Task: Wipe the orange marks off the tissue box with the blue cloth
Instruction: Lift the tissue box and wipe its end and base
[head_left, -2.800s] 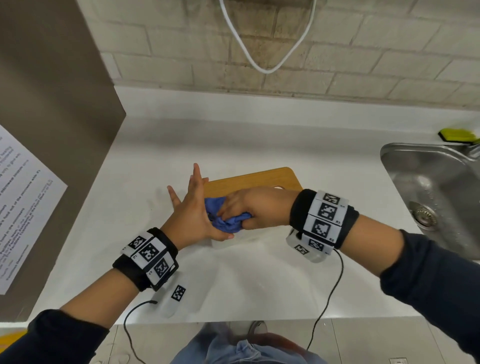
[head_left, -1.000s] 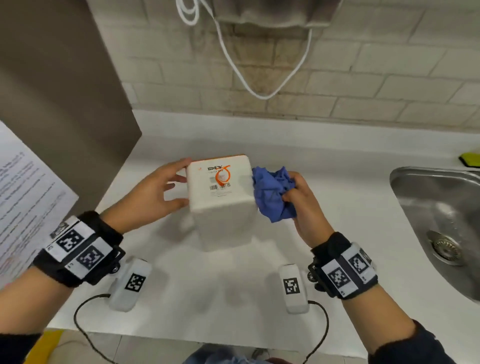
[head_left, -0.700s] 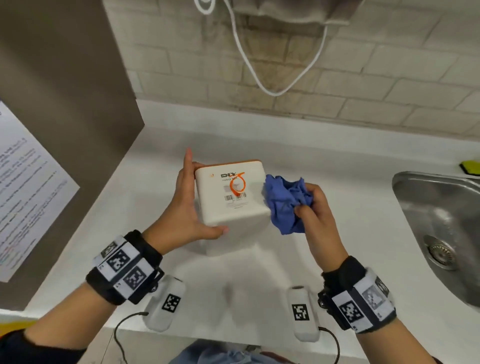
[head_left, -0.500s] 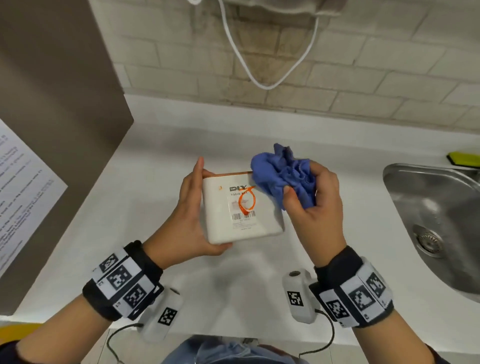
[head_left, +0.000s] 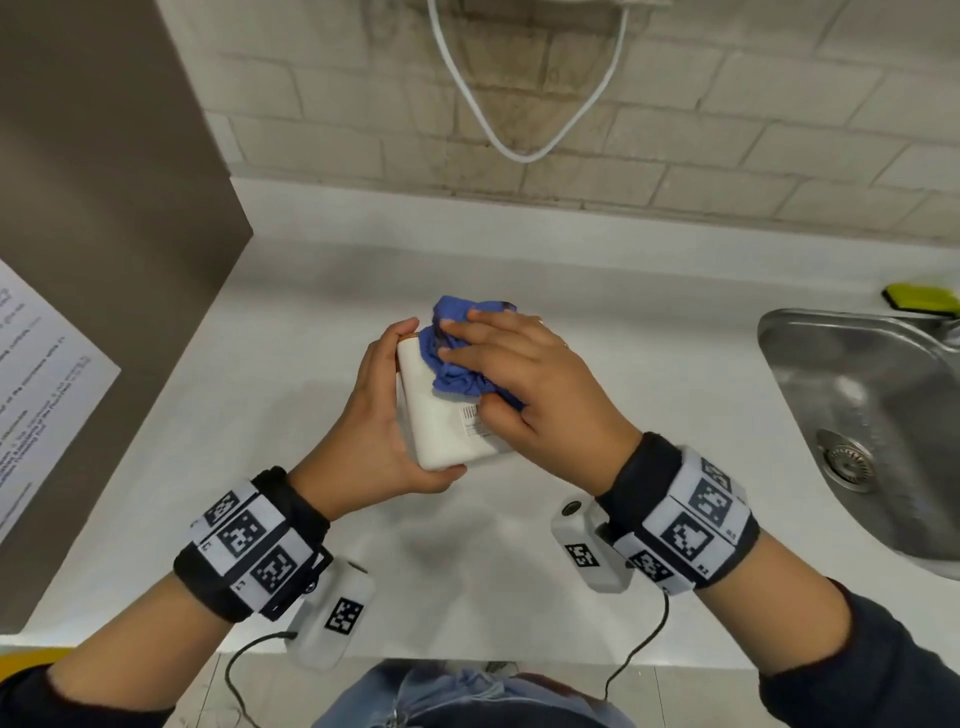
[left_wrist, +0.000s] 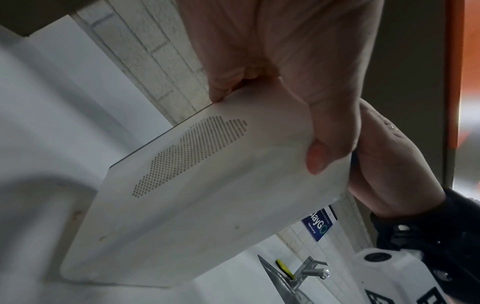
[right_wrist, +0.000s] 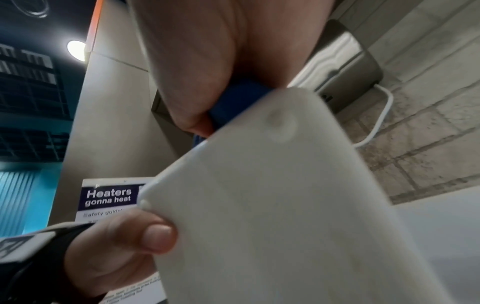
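- My right fingers (head_left: 467, 332) lie fairly straight on top of the bunched blue cloth (head_left: 452, 358), pressing it against the upper face of the tissue box (head_left: 441, 431).
- My left hand (head_left: 384, 415) curls round the box's left side, thumb under its near corner, holding it tilted above the white counter (head_left: 260, 415).
- The cloth covers the spot by the barcode label (head_left: 471, 415); I cannot see any orange marks.
- A steel sink (head_left: 857, 415) sits to my right.

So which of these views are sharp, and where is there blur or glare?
Head view: sharp, evenly lit; soft shadow under the tissue box. Left wrist view: box sharp, counter blurred. Right wrist view: box and blue cloth blurred; ceiling lamp glares.
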